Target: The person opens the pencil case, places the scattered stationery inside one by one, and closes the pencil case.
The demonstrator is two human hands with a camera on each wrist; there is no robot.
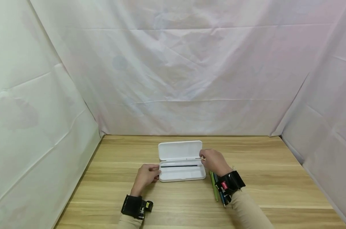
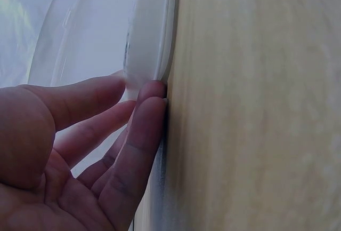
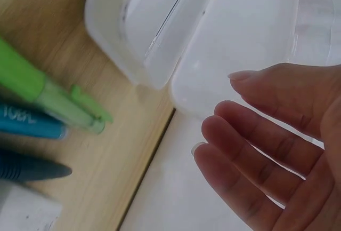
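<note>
Head view: wooden table (image 1: 276, 178), white sheeting behind. The open white case (image 1: 182, 170) lies long axis left-right between your hands. Your left hand (image 1: 145, 176), fingers straight, steadies its left end; your right hand (image 1: 214, 161), fingers relaxed and empty, hovers at the right end. Pens (image 1: 218, 187) lie beside your right wrist.

text: blue pen (image 3: 29, 121) barrel has white print, blurred, unreadable | right wrist strap (image 1: 229, 184) has a red tag (image 1: 224, 185) with white marks, too small to read | white pencil case (image 1: 180, 160): no legible label | green pen (image 3: 50, 100): no legible print
</note>
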